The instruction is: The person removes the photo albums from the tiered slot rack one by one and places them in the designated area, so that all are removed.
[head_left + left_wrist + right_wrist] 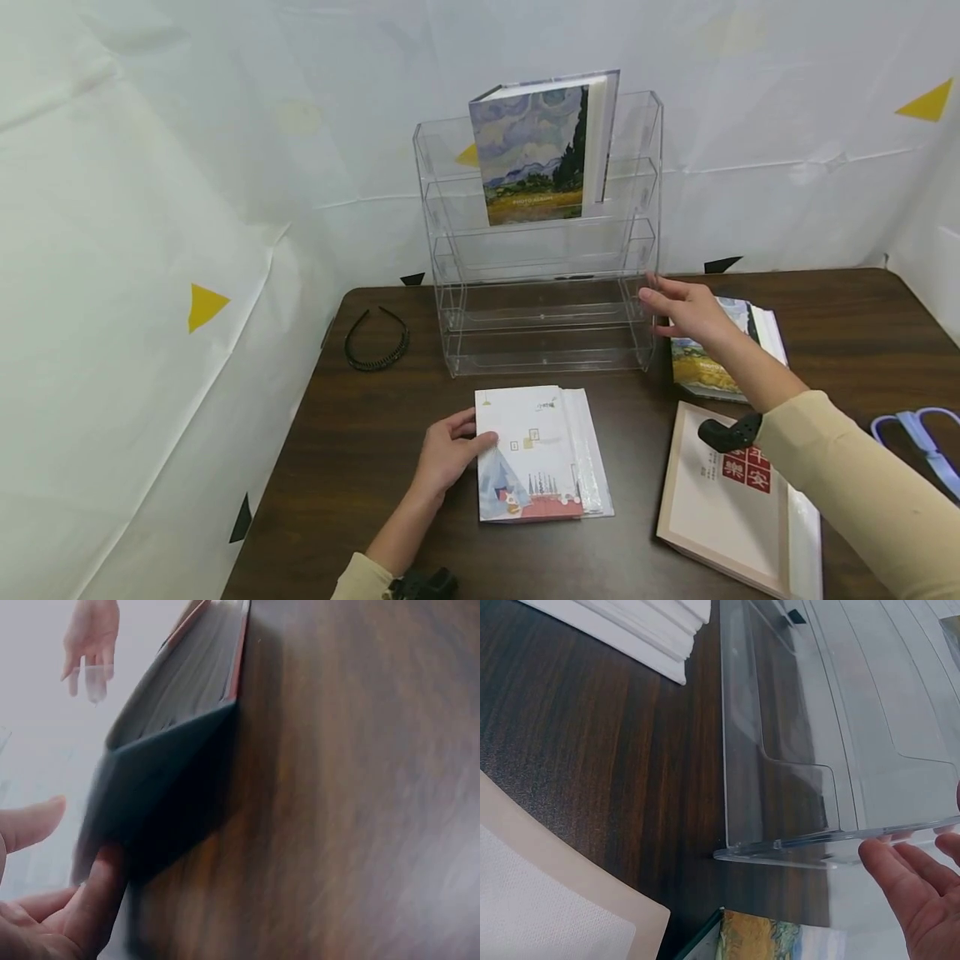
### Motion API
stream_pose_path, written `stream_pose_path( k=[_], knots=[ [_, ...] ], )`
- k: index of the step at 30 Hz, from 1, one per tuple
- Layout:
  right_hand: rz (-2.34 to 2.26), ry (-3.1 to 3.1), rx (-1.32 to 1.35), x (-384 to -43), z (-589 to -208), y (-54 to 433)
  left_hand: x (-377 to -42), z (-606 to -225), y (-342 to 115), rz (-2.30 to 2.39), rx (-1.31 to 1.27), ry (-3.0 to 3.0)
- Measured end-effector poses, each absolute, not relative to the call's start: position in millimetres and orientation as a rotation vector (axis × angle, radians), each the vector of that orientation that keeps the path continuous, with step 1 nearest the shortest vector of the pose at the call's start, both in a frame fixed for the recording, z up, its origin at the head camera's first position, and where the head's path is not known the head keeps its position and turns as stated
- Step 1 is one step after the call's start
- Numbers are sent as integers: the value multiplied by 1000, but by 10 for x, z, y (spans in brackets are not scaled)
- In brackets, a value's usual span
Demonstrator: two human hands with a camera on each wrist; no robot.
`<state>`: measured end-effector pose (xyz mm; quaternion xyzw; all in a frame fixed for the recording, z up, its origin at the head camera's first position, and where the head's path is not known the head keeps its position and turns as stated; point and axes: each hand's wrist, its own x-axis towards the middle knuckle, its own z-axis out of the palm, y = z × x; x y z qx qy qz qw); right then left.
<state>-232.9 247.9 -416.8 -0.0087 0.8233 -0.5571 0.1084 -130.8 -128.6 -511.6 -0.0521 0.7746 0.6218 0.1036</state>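
Observation:
My left hand holds a white photo album by its left edge. The thumb lies over the cover, which shows a blue tent drawing. In the left wrist view, a finger reaches under the album's edge, which appears raised off the table. My right hand touches the right side of a clear tiered rack, its fingers extended along the outer wall. A photo album with a painted landscape cover stands in the rack's upper part.
Another landscape album lies beneath the right forearm. Nearer lies a beige album with red characters, partly covered by the sleeve. Blue-handled scissors are at the far right. A black headband lies left of the rack, on the dark wooden table.

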Motion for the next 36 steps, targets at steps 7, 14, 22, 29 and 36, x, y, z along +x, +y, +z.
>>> stream_pose_path(
  k=[7, 14, 22, 29, 36],
  knots=[
    [-1632, 2429, -40, -2321, -4161, 2489, -1473, -4804, -1397, 1703, -23, 2621],
    [-1633, 2442, -36, -2318, -4159, 2489, -1860, -4024, -1264, 1632, 392, 2945],
    [-1646, 2450, -26, -2312, -4157, 2498, -2567, -3230, -857, 1768, 662, 2894],
    [-1651, 2443, -4, -2311, -4161, 2486, -3095, -2962, -517, 1789, 610, 3027],
    [-1643, 2453, -1, -2327, -4191, 2477, -3367, -2926, -311, 1940, 500, 3012]
  ],
)
